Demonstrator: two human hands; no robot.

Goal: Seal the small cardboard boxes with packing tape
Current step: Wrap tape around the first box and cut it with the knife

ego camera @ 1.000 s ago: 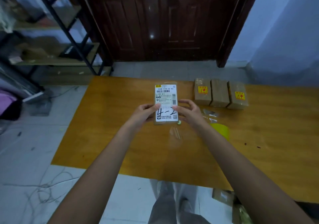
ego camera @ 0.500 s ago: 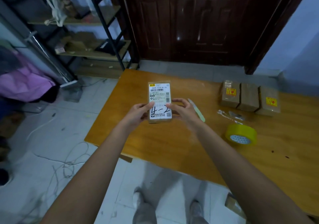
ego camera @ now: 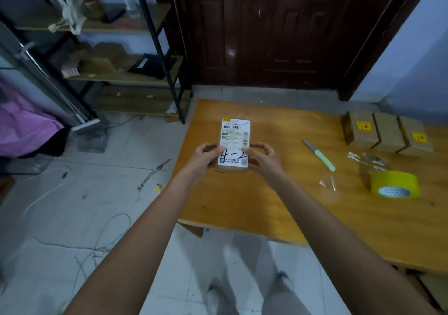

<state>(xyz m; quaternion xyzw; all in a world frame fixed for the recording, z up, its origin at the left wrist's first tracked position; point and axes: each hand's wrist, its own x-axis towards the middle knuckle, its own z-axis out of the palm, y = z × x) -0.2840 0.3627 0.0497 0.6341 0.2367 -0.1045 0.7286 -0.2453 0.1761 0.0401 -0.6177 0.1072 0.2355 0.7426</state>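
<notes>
Wooden table point(ego camera: 242, 200) fills the centre-right of frame, w/ its left edge running down the middle. Dark door at top centre, metal shelf rack point(ego camera: 155, 47) upper left, tiled floor lower left.

Far right on the table: row of three small boxes point(ego camera: 385, 134) side by side, two w/ yellow stickers. Below them, right edge, the yellow tape roll point(ego camera: 395, 185) lies flat. Left of the roll, clear scraps of film point(ego camera: 329, 183), and a green-handled knife point(ego camera: 320, 155) pointing up-left.

Centre of frame: the labelled box point(ego camera: 234, 143), held above the table, label face up toward the camera, "4-2" written on it. Long axis runs near-to-far, i.e. bottom-to-top in frame. Left hand point(ego camera: 201, 160) grips its lower-left edge, thumb on the label, fingers curled behind. Right hand point(ego camera: 264, 160) mirrors that on the lower-right edge, thumb and fingers clamped round the side. Both hold the near end only; far end sticks out free.

Key relation, as I read it: tape roll is well apart to the lower right of the box, so the right hand is clearly nearer to it. Prob the left keeps the box while the right lets go and reaches right for tape. Can't tell if this box's seams are already taped.
</notes>
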